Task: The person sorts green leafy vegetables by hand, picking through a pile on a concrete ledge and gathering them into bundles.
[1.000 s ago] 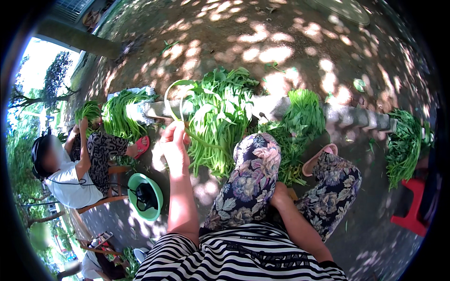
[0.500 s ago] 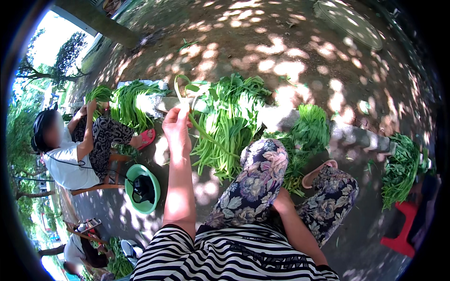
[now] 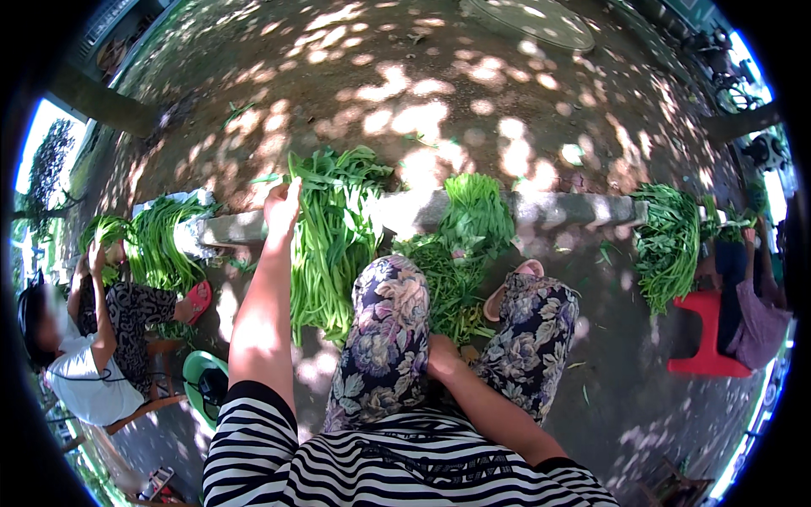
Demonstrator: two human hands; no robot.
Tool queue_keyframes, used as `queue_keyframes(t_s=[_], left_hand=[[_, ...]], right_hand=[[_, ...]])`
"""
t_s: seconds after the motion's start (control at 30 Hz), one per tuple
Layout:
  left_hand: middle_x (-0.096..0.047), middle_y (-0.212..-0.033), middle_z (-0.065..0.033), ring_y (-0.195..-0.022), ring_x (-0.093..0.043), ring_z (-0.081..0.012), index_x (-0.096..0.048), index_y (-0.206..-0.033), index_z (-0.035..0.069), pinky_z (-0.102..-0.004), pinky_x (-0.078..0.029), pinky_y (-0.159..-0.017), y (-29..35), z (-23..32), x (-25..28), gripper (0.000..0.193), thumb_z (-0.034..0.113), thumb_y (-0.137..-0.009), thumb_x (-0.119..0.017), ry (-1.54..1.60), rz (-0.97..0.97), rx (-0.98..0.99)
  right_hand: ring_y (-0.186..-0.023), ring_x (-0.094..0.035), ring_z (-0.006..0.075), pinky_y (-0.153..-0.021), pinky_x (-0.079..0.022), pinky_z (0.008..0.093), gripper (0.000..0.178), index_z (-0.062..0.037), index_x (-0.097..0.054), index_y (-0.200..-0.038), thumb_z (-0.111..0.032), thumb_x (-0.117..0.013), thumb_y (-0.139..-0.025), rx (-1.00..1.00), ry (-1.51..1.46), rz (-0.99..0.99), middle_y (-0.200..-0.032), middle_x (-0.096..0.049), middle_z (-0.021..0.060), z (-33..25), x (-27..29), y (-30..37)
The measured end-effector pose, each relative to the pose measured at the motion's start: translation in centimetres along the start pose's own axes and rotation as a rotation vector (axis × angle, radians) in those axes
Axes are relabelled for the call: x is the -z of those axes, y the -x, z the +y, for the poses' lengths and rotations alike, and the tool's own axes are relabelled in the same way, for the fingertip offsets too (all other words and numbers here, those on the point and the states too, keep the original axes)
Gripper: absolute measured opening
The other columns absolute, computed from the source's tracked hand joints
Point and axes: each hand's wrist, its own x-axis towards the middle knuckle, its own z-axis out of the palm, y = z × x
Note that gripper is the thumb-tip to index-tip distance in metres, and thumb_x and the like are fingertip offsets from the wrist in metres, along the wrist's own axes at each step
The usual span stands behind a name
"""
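My left hand [image 3: 281,207] is stretched forward, its fingers pinched on a leafy green stem [image 3: 294,166] at the left edge of a large heap of long-stemmed greens [image 3: 338,245]. That heap drapes over a low stone ledge, leaves at the far side and pale stems hanging toward me. Between my knees lies my right hand [image 3: 441,355], resting against the inside of my left leg; its fingers are mostly hidden. Just beyond it, loose trimmed greens [image 3: 448,283] lie on the ground, below a smaller bunch of greens [image 3: 476,215] on the ledge.
The stone ledge [image 3: 574,207] crosses in front of me. At left, a seated person [image 3: 93,355] handles greens near a green basin [image 3: 203,384]. On the right are another heap of greens [image 3: 667,245], a red plastic stool [image 3: 710,338] and a person in purple [image 3: 760,317].
My view has swung to the right, bringing in the person on that side. My left hand has moved from above the heap to its left edge; the right hand stays between my knees.
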Motion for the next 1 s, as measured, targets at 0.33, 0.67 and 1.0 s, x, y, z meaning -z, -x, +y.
queue_keyframes(t_s=[0.33, 0.67, 1.0], left_hand=[[-0.047, -0.117, -0.0146, -0.106, -0.045, -0.0332, -0.048, -0.113, 0.006, -0.0418, -0.036, -0.089, 9.8, -5.0, -4.2, 0.054, 0.016, -0.065, -0.07, -0.557, 0.344, -0.555], [-0.044, -0.124, -0.008, -0.118, -0.035, -0.0288, -0.052, -0.115, 0.012, -0.0406, -0.026, -0.1, 13.9, -4.1, -5.4, 0.044, 0.032, -0.076, -0.049, -0.98, -0.683, -1.133], [-0.058, -0.102, -0.0053, -0.109, -0.042, -0.0254, -0.059, -0.099, 0.015, -0.0449, -0.021, -0.101, 13.7, -7.0, -5.4, 0.03, 0.03, -0.077, -0.045, -1.043, -0.641, -1.251]], right_hand=[[-0.078, -0.06, 0.0348, -0.065, -0.049, 0.0413, 0.014, -0.0045, -0.065, -0.075, -0.011, -0.055, -0.067, -0.021, 0.104, 0.004, -0.081, -0.062, 0.0188, -0.2, 0.3, 0.3], [-0.074, -0.06, 0.0344, -0.063, -0.048, 0.0411, 0.009, -0.0056, -0.063, -0.069, -0.007, -0.055, -0.064, 0.045, 0.051, 0.087, -0.075, -0.061, 0.0175, -0.4, 0.6, 1.0], [-0.075, -0.061, 0.0313, -0.064, -0.048, 0.0387, 0.01, -0.0066, -0.062, -0.07, -0.007, -0.057, -0.062, 0.066, 0.096, 0.095, -0.076, -0.062, 0.0162, 0.7, -0.9, 0.3]])
